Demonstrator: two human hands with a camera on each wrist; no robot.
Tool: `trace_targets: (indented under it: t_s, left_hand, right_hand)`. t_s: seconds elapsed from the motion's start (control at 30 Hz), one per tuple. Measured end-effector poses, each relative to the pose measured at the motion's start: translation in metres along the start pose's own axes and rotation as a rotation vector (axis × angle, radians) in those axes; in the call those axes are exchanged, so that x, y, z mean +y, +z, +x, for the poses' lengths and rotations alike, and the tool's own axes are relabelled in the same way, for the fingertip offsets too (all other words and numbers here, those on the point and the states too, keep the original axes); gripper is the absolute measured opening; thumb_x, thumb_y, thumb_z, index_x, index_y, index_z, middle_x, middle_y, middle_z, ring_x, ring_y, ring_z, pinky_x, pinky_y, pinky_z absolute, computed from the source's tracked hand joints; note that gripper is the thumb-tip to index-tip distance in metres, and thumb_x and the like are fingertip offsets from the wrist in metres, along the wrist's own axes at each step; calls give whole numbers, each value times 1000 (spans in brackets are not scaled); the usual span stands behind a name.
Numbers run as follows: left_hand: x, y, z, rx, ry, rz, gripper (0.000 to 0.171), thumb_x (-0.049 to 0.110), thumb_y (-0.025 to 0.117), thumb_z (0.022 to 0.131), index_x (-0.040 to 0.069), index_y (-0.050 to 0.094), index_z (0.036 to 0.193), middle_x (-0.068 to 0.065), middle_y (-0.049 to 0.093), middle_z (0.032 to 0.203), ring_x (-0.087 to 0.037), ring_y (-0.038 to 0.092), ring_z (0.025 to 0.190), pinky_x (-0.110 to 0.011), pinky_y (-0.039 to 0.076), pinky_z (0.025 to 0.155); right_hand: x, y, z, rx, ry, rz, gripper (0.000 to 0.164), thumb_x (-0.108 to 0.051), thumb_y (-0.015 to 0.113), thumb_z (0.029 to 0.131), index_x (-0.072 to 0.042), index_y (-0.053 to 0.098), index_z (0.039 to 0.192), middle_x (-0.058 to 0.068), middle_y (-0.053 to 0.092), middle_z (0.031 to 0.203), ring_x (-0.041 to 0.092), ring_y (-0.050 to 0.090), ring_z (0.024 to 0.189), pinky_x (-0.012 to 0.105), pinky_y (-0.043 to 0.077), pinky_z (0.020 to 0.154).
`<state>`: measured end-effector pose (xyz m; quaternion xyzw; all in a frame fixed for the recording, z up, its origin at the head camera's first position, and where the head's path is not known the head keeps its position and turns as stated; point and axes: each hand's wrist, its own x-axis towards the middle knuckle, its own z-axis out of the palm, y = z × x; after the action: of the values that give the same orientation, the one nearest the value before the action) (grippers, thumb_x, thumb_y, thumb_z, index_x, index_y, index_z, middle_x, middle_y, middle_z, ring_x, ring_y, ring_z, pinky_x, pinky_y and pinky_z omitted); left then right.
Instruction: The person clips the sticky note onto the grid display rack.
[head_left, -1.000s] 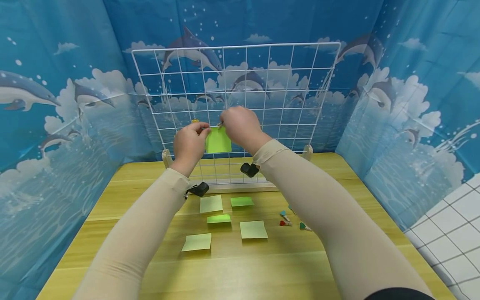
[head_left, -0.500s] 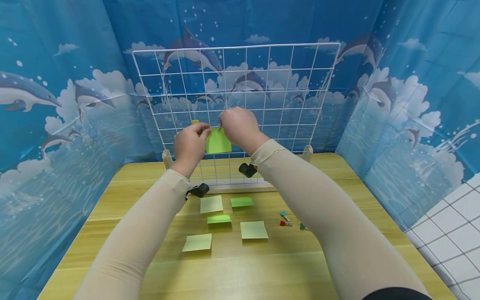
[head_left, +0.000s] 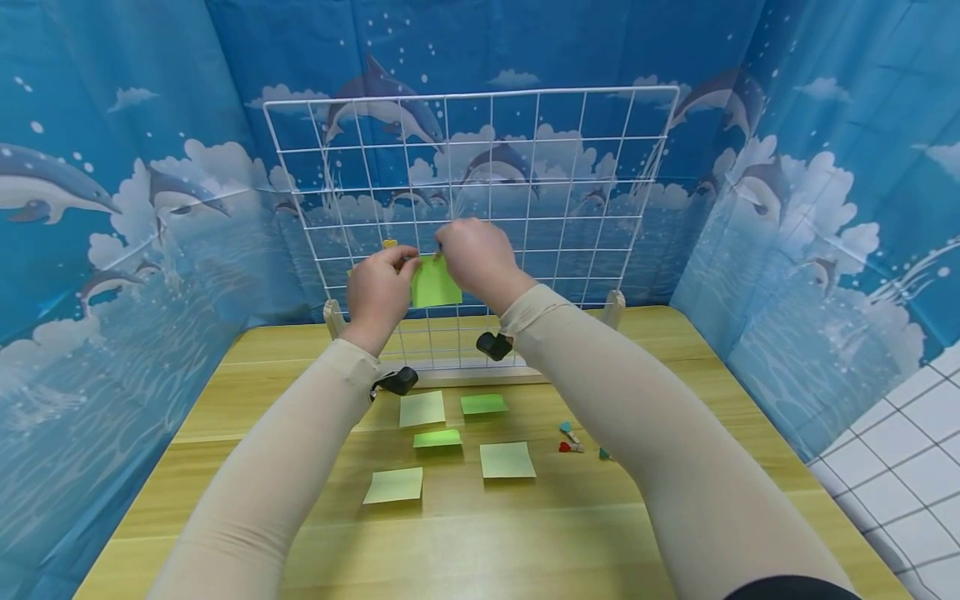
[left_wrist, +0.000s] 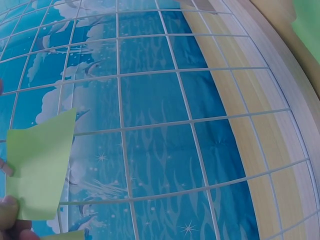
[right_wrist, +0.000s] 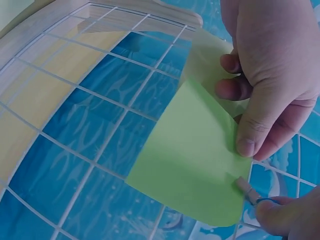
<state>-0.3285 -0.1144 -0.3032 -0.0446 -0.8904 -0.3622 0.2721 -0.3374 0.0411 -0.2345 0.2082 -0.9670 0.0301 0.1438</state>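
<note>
In the head view my left hand (head_left: pixel 378 292) pinches the upper left corner of a bright green sticky note (head_left: pixel 437 283) at the white wire grid (head_left: pixel 491 179). My right hand (head_left: pixel 480 260) is at the note's top edge. The right wrist view shows it pinching a small wooden clothespin (right_wrist: pixel 247 189) with a blue end, its tip on the note's edge. The left hand's thumb (right_wrist: pixel 255 120) presses the same edge there. Part of a paler note (right_wrist: pixel 202 60) shows behind the left hand. In the left wrist view the note (left_wrist: pixel 40 165) hangs before the wires.
On the wooden table (head_left: pixel 480 542) lie several notes, among them a pale one (head_left: pixel 507 460) and a green one (head_left: pixel 483 404). Small clothespins, one with a red heart (head_left: pixel 567 447), lie beside my right forearm. A yellow clip (head_left: pixel 390 243) shows on the grid behind my left hand.
My right hand has shifted slightly down and left at the note's top edge, and its forearm now covers more of the clothespins. The left hand stays in place.
</note>
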Motion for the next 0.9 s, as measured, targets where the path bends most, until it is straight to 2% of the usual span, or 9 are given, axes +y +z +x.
trace_targets:
  t_s: [0.17,0.23,0.37,0.47,0.63,0.9]
  left_hand:
    - [-1,0,0,0,-1,-1,30,36,61,108,19,78,127,-5,80,115,-22,73,88,-35,51,62]
    - [-1,0,-1,0,4,0,30,36,61,108,19,78,127,-5,80,114,-22,73,86,-36,50,60]
    - [-2,-1,-1,1,15,2,30,35,61,108,19,78,126,-5,81,113,-21,73,83,-34,48,58]
    - [-1,-1,0,2,18,2,29,35,62,108,19,79,126,-5,81,112,-20,72,79,-34,46,55]
    - [-1,-1,0,2,23,11,29,35,62,108,20,79,126,-5,81,111,-19,70,72,-33,44,53]
    - [-2,0,0,4,36,16,30,36,61,108,21,78,128,-4,81,112,-18,68,69,-34,41,52]
  right_hand:
    - [2,4,-1,-21,12,57,39,-11,47,113,-22,66,145,2,73,134,20,72,111,32,61,82]
    - [3,6,-1,-25,20,81,42,-12,44,114,-24,60,151,1,71,138,19,71,110,30,61,78]
    - [6,8,-4,-36,33,140,46,-14,41,114,-26,53,157,3,72,137,20,70,83,28,51,61]
    - [8,9,-6,-24,28,179,46,-15,43,114,-26,51,158,6,75,127,20,61,66,28,43,56]
    - [11,12,-10,22,-3,201,45,-17,45,114,-23,52,157,7,73,91,20,53,58,28,42,55]
    - [14,15,-13,37,-6,218,45,-19,44,114,-20,51,158,6,67,79,20,51,53,29,41,54]
